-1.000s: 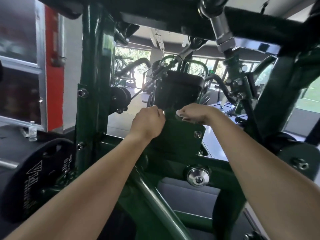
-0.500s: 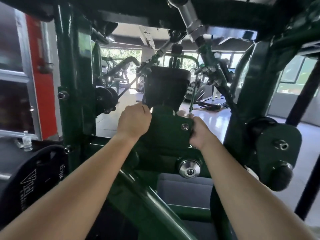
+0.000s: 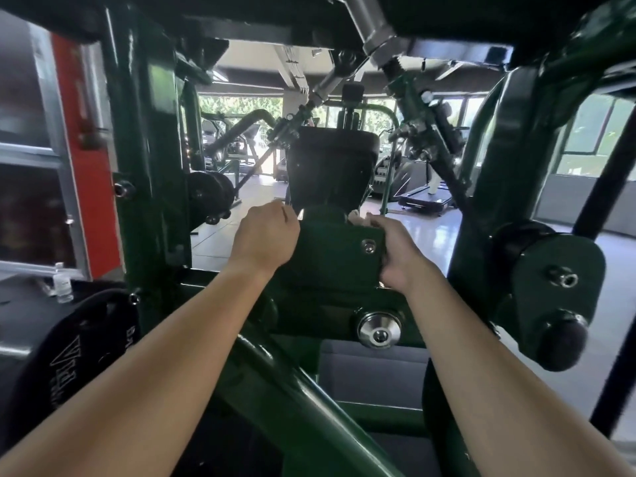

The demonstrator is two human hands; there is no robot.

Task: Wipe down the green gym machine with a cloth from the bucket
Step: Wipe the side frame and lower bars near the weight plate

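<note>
- Midway up the dark green steel gym machine (image 3: 148,166), the left grip (image 3: 265,235) stays curled round the left edge of a flat green plate (image 3: 337,256).
- Atop that plate a second ago, the right grip (image 3: 399,253) now clasps its right edge — clutching the white cloth (image 3: 354,215).

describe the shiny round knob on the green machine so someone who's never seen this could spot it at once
On the green machine, find the flat green plate between the left hand and right hand with its cloth. Below its lower right corner sits the knob: a polished silver dome with a dark centre hole, far bigger than the small bolt on the plate itself.
</note>
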